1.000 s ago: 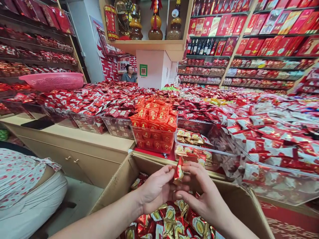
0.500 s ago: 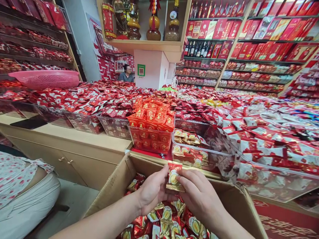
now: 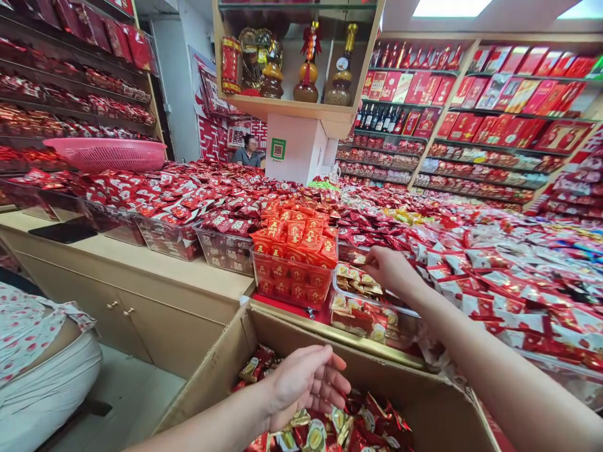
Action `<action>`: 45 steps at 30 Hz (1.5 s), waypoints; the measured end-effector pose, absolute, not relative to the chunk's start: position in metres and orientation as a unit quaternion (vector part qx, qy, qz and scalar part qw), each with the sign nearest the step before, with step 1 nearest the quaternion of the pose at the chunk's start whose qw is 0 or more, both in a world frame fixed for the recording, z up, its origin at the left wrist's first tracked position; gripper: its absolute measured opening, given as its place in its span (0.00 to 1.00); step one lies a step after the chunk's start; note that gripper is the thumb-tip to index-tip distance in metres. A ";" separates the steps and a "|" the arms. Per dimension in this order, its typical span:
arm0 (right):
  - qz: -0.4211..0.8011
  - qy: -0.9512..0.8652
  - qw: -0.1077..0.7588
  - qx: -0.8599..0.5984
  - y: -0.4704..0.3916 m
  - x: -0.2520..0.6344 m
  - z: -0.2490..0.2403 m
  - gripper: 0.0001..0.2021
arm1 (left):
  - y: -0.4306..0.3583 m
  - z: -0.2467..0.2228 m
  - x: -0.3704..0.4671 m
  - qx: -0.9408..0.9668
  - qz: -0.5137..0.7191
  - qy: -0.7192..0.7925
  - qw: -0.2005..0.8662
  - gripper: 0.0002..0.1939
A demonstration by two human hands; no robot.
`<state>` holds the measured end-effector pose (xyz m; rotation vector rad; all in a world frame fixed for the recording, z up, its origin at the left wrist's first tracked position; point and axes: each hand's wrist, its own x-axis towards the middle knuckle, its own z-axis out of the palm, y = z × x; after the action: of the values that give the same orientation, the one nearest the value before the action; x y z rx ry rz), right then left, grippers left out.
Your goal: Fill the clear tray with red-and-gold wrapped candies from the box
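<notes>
My left hand point(image 3: 308, 380) hovers palm up over the cardboard box point(image 3: 207, 370), its fingers loosely curved and apart, holding nothing. Red and gold candy packets point(image 3: 316, 433) lie in the box below it. My right hand point(image 3: 391, 270) reaches over a clear plastic bin point(image 3: 362, 317) behind the box. Its fingers are bent together at a gold packet point(image 3: 360, 258) near the back of that bin; whether they grip it is hard to see. Gold packets point(image 3: 353, 279) fill the bin's left part.
A bin of orange-red packets point(image 3: 294, 260) stands left of the gold ones. White and red packets point(image 3: 499, 285) are heaped at the right. A pink basket point(image 3: 108, 155) sits at the back left. Beside the counter point(image 3: 141, 270), a person in light trousers point(image 3: 51, 389) is at the left.
My hands have moved apart. My right hand has gone forward to the bin, and the packet that was between both hands is no longer there. My left hand has opened and sits slightly lower.
</notes>
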<state>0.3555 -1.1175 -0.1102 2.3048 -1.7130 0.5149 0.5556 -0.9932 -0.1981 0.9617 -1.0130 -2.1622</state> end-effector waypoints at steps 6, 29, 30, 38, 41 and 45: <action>0.062 -0.589 0.116 0.797 -1.163 0.361 -0.135 0.03 | -0.994 -0.201 0.553 0.387 -0.790 -0.410 0.240 0.20; -0.091 -0.588 -0.176 0.784 -1.118 0.341 -0.121 0.09 | -0.981 -0.206 0.555 0.275 -0.388 -0.876 -0.078 0.21; -0.097 -0.584 -0.211 0.778 -1.120 0.337 -0.125 0.08 | -0.981 -0.207 0.555 0.271 -0.380 -0.881 -0.079 0.21; -0.132 -0.626 -0.411 0.649 -1.134 0.327 -0.156 0.07 | -0.982 -0.223 0.565 0.296 -0.357 -0.885 -0.044 0.19; -0.119 -0.642 -0.400 0.643 -1.129 0.331 -0.158 0.06 | -0.984 -0.232 0.565 0.281 -0.339 -0.898 -0.020 0.19; -0.096 -0.644 -0.323 0.687 -1.125 0.335 -0.155 0.06 | -0.985 -0.252 0.568 0.248 -0.321 -0.914 -0.016 0.13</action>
<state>0.3348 -1.1250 -0.1553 2.7575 -2.5856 -0.3853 0.5680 -0.9847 -0.2520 0.7881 -2.9008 -1.0181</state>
